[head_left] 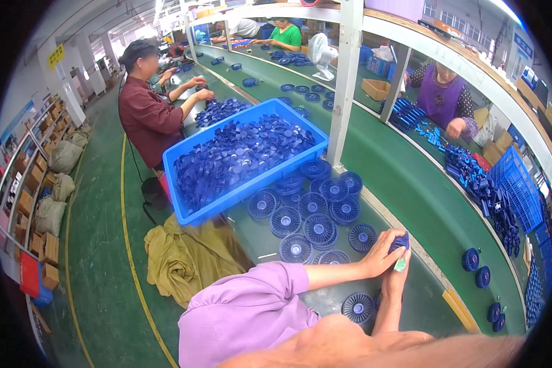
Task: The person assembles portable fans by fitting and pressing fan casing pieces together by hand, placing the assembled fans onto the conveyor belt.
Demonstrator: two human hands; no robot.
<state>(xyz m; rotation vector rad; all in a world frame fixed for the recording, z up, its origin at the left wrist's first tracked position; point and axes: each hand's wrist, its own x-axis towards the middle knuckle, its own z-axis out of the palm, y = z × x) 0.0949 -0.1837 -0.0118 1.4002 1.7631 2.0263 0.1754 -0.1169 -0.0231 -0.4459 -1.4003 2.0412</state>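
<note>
Together, my left hand [381, 253] and my right hand [396, 281] grip a dark blue plastic part [400, 243] over the right side of the bench. It shows nearly edge-on, and the fingers hide much of it. A small pale green piece [400, 265] shows at its lower side; whether it is joined to the part cannot be made out. Left of my hands lie several round blue fan grilles [319, 228], some overlapping or stacked. One more grille [357, 307] lies close to my right forearm.
A blue tub [193, 216] full of small blue pieces stands beyond the grilles. A green conveyor belt [405, 184] runs past on the right, carrying blue round parts [470, 259]. A white post [345, 92] rises at the bench edge. Co-workers [150, 104] work nearby; olive cloth [187, 257] hangs left.
</note>
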